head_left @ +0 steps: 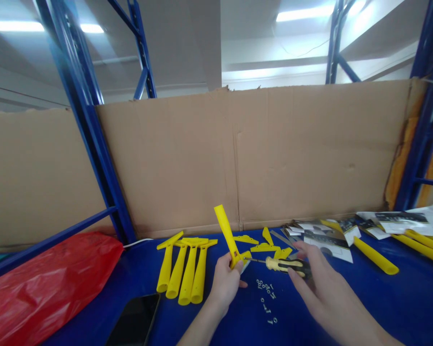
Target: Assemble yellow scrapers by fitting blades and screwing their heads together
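My left hand (226, 281) is closed around the head end of a yellow scraper (226, 231), whose hollow handle points up and slightly left. In my right hand (319, 281) is a screwdriver (285, 265) with a cream and black handle, held level. Its shaft reaches left, and the tip meets the scraper's head near my left thumb. Small screws and nuts (265, 286) lie scattered on the blue table between and below my hands. Loose yellow head pieces (265, 247) rest just behind the screwdriver.
Several yellow scrapers (188, 273) lie in a row at left, beside a black phone (135, 319). A red plastic bag (54, 288) covers the far left. Printed packaging (326, 240) and yellow handles (377, 257) lie at right. Cardboard (187, 163) stands behind the blue table (209, 331).
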Demonstrator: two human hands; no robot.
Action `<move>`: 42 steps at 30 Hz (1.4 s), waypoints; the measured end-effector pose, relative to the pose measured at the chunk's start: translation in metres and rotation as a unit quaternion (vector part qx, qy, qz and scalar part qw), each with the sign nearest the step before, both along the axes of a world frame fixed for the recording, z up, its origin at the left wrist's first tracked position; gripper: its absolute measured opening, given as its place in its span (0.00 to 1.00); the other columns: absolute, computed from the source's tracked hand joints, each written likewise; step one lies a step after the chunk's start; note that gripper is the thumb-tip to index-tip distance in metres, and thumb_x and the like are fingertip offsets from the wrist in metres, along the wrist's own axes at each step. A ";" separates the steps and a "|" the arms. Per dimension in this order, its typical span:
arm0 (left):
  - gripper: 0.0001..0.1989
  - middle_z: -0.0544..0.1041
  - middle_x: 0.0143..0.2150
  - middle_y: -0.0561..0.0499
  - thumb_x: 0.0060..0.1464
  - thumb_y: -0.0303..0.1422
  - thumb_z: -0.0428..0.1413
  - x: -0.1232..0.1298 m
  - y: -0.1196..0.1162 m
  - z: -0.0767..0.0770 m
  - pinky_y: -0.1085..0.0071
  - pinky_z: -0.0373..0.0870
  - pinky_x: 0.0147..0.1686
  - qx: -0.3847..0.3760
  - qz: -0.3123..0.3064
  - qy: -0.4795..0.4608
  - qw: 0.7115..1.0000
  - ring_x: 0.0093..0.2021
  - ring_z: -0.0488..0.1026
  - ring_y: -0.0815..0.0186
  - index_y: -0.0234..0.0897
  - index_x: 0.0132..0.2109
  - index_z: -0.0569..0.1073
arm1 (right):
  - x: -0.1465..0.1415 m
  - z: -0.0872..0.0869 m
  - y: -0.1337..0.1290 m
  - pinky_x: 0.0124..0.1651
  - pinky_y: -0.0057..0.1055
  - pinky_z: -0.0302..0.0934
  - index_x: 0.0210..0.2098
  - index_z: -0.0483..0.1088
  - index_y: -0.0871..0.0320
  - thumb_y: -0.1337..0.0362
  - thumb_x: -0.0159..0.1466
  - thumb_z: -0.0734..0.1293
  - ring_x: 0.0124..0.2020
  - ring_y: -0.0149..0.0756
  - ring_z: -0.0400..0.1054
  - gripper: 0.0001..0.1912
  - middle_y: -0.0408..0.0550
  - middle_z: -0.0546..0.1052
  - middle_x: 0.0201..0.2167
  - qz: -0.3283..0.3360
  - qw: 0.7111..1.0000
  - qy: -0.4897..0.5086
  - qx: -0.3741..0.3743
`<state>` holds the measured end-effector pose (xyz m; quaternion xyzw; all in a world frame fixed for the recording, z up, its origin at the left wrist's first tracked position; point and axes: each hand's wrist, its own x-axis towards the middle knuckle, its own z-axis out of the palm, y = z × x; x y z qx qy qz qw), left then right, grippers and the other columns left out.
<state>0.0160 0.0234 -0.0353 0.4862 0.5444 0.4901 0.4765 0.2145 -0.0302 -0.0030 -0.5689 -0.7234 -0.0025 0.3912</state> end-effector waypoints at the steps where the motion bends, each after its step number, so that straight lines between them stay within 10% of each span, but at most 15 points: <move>1: 0.09 0.73 0.39 0.42 0.54 0.23 0.51 0.000 0.000 0.000 0.73 0.74 0.21 0.002 0.004 0.000 1.000 0.36 0.69 0.63 0.28 0.41 0.73 | 0.000 0.000 -0.001 0.29 0.37 0.69 0.50 0.62 0.58 0.51 0.65 0.53 0.28 0.44 0.76 0.22 0.55 0.79 0.36 0.002 1.000 0.001 -0.019; 6: 0.08 0.72 0.39 0.42 0.55 0.23 0.51 0.000 0.000 -0.001 0.73 0.74 0.21 0.008 0.008 0.007 1.000 0.35 0.69 0.64 0.28 0.41 0.73 | 0.002 -0.003 -0.001 0.23 0.33 0.64 0.32 0.66 0.53 0.52 0.68 0.47 0.20 0.42 0.73 0.22 0.44 0.74 0.17 0.013 0.997 0.014 -0.074; 15: 0.07 0.72 0.36 0.44 0.52 0.25 0.56 -0.001 -0.001 0.000 0.76 0.71 0.19 0.002 0.003 -0.007 1.000 0.33 0.69 0.65 0.29 0.39 0.74 | 0.007 -0.009 0.005 0.44 0.32 0.71 0.43 0.67 0.53 0.64 0.66 0.57 0.44 0.39 0.74 0.09 0.51 0.76 0.43 0.130 0.978 -0.031 0.162; 21: 0.08 0.73 0.38 0.44 0.53 0.25 0.55 -0.001 -0.002 0.000 0.74 0.73 0.20 -0.007 0.015 -0.018 1.000 0.33 0.69 0.65 0.29 0.41 0.74 | 0.000 -0.004 0.000 0.26 0.40 0.71 0.49 0.64 0.59 0.55 0.67 0.52 0.29 0.48 0.77 0.19 0.56 0.80 0.37 -0.020 0.999 -0.030 0.040; 42: 0.07 0.73 0.35 0.45 0.52 0.25 0.56 0.001 -0.003 0.001 0.75 0.71 0.18 0.008 0.013 0.000 1.000 0.30 0.69 0.66 0.28 0.39 0.74 | -0.004 -0.011 -0.004 0.31 0.34 0.70 0.55 0.53 0.56 0.55 0.67 0.53 0.33 0.42 0.76 0.20 0.55 0.76 0.40 0.031 0.997 0.049 0.052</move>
